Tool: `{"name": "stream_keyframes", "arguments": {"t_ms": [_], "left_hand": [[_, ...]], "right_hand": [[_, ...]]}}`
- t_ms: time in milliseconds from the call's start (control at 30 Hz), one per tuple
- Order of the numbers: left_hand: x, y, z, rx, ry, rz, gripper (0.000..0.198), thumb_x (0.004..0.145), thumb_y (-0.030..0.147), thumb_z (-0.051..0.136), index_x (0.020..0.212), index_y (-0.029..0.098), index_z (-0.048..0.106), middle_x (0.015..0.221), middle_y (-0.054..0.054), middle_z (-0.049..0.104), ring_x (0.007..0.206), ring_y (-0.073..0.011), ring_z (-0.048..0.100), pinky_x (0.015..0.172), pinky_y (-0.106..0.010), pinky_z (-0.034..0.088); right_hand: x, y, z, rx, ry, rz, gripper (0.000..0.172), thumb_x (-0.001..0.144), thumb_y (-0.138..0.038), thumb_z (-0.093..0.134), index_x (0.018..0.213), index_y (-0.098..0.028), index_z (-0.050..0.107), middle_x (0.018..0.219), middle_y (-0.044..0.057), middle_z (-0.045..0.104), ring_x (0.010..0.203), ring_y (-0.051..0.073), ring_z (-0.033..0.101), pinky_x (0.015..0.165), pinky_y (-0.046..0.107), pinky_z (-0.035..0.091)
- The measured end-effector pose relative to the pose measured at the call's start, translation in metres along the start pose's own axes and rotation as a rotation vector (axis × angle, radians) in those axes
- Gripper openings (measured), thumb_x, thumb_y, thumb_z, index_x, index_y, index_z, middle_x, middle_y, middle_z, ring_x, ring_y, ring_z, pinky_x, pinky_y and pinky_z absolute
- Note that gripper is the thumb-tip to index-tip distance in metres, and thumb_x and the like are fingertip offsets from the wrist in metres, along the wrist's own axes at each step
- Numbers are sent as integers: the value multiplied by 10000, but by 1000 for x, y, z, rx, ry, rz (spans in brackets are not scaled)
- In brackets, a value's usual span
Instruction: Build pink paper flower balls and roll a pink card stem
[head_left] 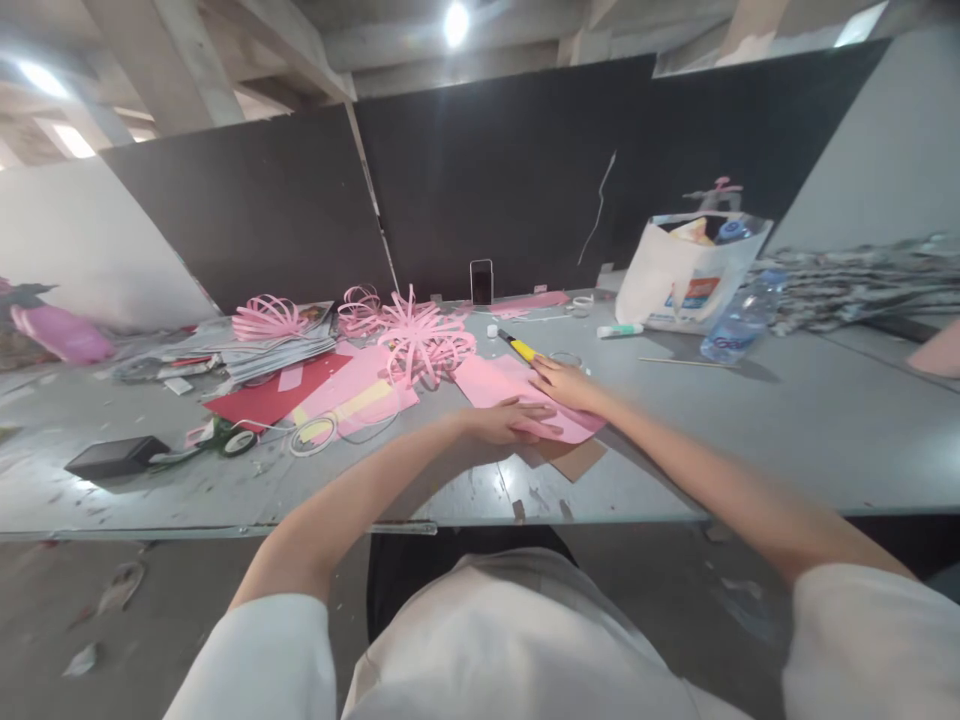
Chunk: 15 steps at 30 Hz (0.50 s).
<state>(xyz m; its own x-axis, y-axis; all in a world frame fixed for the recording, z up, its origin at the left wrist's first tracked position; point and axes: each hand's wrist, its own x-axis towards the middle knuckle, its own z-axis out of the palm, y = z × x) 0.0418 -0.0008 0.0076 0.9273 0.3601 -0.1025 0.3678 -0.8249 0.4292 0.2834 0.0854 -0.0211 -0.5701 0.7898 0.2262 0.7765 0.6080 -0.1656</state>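
Observation:
A sheet of pink paper (487, 382) lies on the grey table, partly over a piece of brown cardboard (581, 460). Flat on the sheet's near part rests my left hand (508, 420), fingers stretched out to the right. My right hand (568, 384) lies on the sheet's right side with its fingers extended. Just beyond those fingertips is a yellow and black utility knife (519, 347); whether they touch it I cannot tell. Left of the sheet stands a ball of looped pink paper strips (424, 340), close to more pink paper (360, 375).
Red paper (281, 392), a stack of papers (277, 350), a coil of white cord (313, 432) and a dark block (118, 457) lie leftward. A phone (481, 283) stands at the back. To the right are a glue stick (619, 330), white bag (675, 285) and plastic bottle (742, 320).

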Motion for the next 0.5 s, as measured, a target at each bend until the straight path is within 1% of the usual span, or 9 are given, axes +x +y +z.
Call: {"name": "stream_keyframes", "arguments": {"t_ms": [33,100,200,267,333,433,500], "left_hand": [[6,-8,-2,-22,5,15,512,1136,361,436,1642,315,496,1825,-38,217,1707,-225,119,1371,-483,-30],[14,-18,-3,-86,44,48,498,1113,363,523,1605,297,552,1805,-55,274,1695,-223,189,1377,-455,21],[15,-22,2,-172,154,62,436,1069,299,626,1503,302,668,1743,-80,401,1656,-220,315,1382,-451,84],[13,-19,8,-183,237,45,404,1066,270,635,1462,314,702,1709,-86,453,1637,-220,360,1380,-473,121],[9,-17,13,-182,294,39,384,1079,284,621,1451,322,710,1682,-84,492,1629,-225,379,1364,-478,201],[6,-17,15,-199,339,55,367,1100,309,581,1439,340,720,1645,-74,543,1593,-230,445,1325,-454,313],[3,-17,14,-203,357,69,366,1108,315,557,1429,336,730,1630,-79,560,1570,-233,481,1303,-437,359]], "right_hand": [[0,2,-2,-2,14,12,636,1120,-497,323,1642,-179,498,1702,157,475,1555,362,485,1265,525,403],[-1,6,-5,-3,35,21,609,1125,-454,319,1629,-176,518,1669,157,522,1516,357,534,1262,522,406],[-3,9,-8,1,50,30,546,1127,-408,342,1546,-201,623,1637,139,565,1460,349,589,1253,523,414],[-4,10,-8,6,58,51,517,1122,-400,376,1497,-202,671,1630,144,572,1456,357,590,1246,536,418],[-5,12,-9,11,73,81,502,1119,-404,398,1468,-199,695,1625,156,572,1482,369,561,1249,560,404],[-6,18,-15,18,103,131,501,1122,-434,402,1448,-214,712,1603,155,596,1524,360,518,1264,571,376],[-7,23,-19,24,124,157,506,1123,-449,397,1439,-220,719,1584,143,619,1527,343,520,1266,549,381]]}}
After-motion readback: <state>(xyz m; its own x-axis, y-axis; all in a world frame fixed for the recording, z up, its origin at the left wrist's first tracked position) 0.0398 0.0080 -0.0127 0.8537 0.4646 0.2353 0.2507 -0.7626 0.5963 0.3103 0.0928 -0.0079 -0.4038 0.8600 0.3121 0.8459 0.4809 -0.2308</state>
